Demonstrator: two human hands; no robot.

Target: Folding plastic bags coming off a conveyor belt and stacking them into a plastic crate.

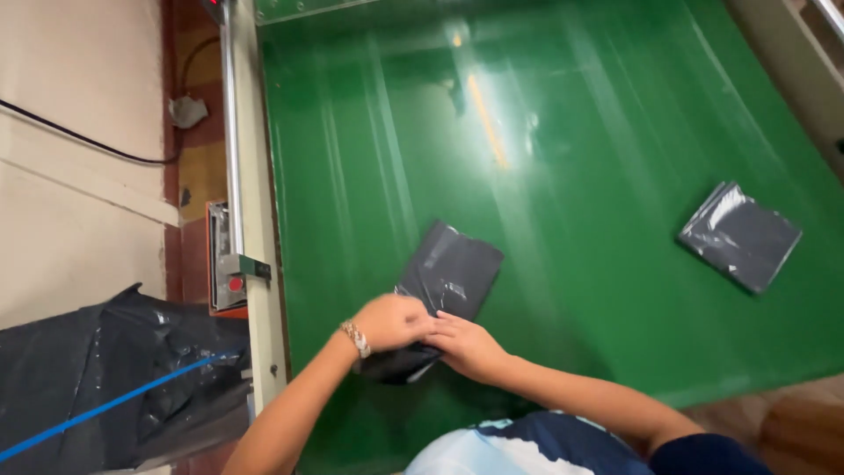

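Note:
A black plastic parcel bag (pixel 450 271) lies on the green conveyor belt (pixel 563 158) in front of me. My left hand (pixel 391 322), with a bracelet on the wrist, grips its near end from the left. My right hand (pixel 468 346) presses on the same end from the right, fingers curled over the bag's edge. Both hands meet at the bag's near corner. A second black parcel bag (pixel 740 236) lies flat on the belt at the right, apart from my hands.
A metal side rail (pixel 251 176) runs along the belt's left edge, with a small box carrying a red button (pixel 230 280). A large black plastic sack (pixel 105 378) with a blue strap sits at the lower left. A cable runs along the wall (pixel 70 114).

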